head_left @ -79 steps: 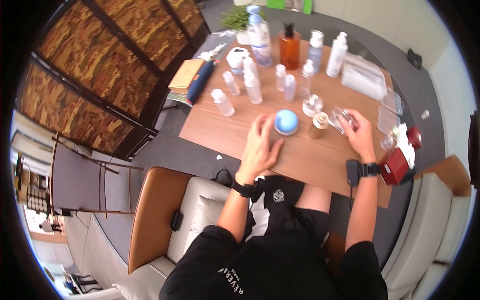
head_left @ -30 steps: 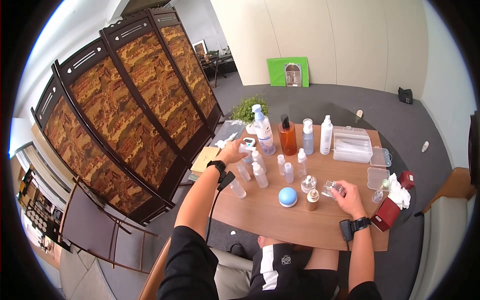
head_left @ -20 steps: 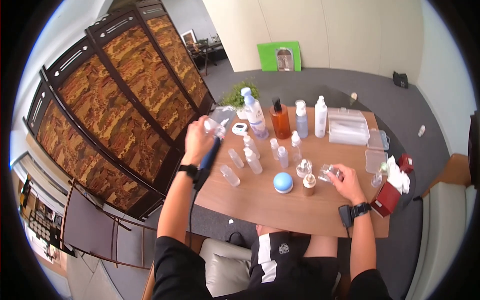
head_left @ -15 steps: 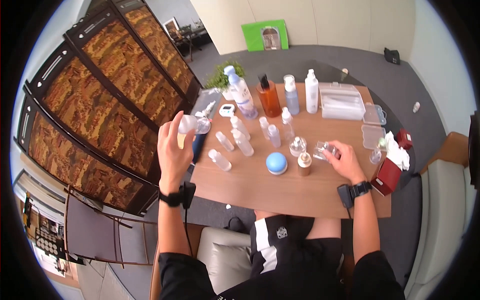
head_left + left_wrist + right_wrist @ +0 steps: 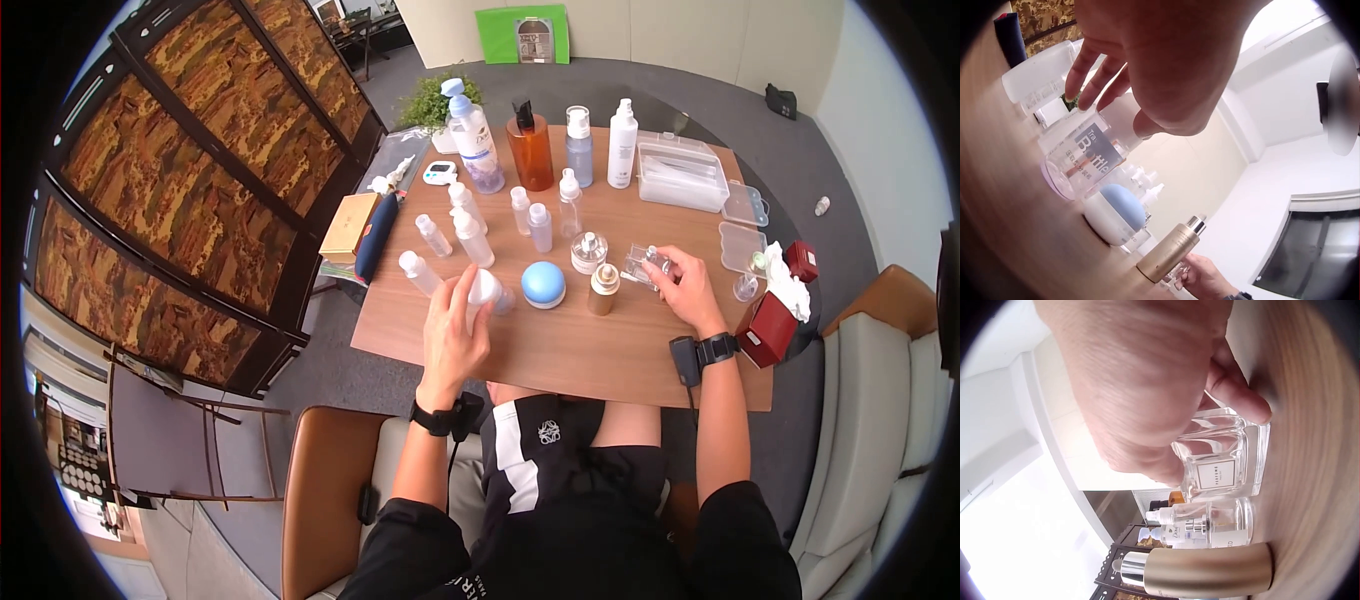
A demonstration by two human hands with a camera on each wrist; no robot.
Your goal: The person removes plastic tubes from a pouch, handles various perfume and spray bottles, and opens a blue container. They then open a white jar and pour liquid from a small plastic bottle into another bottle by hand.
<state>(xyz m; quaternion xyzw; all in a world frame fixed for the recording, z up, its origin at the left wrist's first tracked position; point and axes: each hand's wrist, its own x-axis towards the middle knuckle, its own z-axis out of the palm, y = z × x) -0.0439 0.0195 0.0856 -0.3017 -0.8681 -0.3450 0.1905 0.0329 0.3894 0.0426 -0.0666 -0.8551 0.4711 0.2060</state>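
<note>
My left hand (image 5: 455, 335) pinches the wide whitish cap of a clear travel bottle (image 5: 1091, 153), whose base is at the tabletop near the front edge. Beside that bottle sits a round blue-and-white container (image 5: 543, 285). Further right, my right hand (image 5: 690, 290) grips a square glass perfume bottle (image 5: 1219, 472) labelled "PERFUME", low over the wood. A gold bottle (image 5: 604, 290) stands left of this hand, with a round glass bottle (image 5: 589, 250) just behind it. Small frosted bottles (image 5: 472, 238) stand beyond my left hand.
Along the back of the table (image 5: 400, 325) stand a big pump bottle (image 5: 474, 145), an amber bottle (image 5: 531, 152), a white spray bottle (image 5: 622, 145) and a clear plastic box (image 5: 683, 175). A dark red box (image 5: 768, 330) with tissues is at the right edge.
My left hand took the travel bottle from the back left, swung it out left, then brought it to the front of the table. The right hand stays on the perfume bottle.
</note>
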